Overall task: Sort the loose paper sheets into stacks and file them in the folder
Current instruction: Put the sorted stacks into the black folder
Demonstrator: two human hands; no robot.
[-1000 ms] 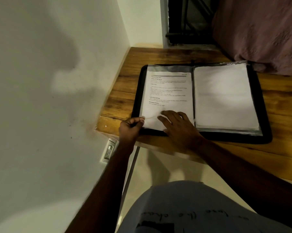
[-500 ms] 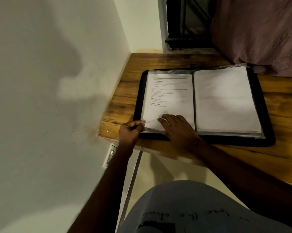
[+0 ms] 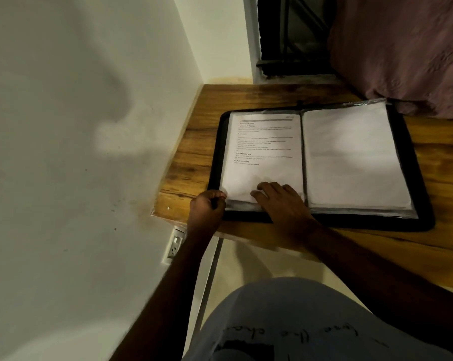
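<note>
A black zip folder (image 3: 415, 194) lies open on the wooden table (image 3: 191, 152). Its left side holds a printed sheet (image 3: 264, 147) in a clear sleeve; its right side shows a blank white sheet (image 3: 350, 155) under plastic. My left hand (image 3: 207, 209) is closed as a fist at the folder's near left corner, pinching the lower left corner of the sleeve. My right hand (image 3: 282, 201) lies flat, fingers spread, on the bottom edge of the printed sheet.
A white wall (image 3: 77, 152) runs close along the table's left edge, with a power socket (image 3: 174, 246) below the tabletop. A dusky pink cloth (image 3: 407, 53) hangs over the far right corner. A dark window frame (image 3: 293, 35) stands behind.
Both hands stay at the bottom of the left page; the printed sheet has slid a little deeper into the sleeve. The view has shifted slightly.
</note>
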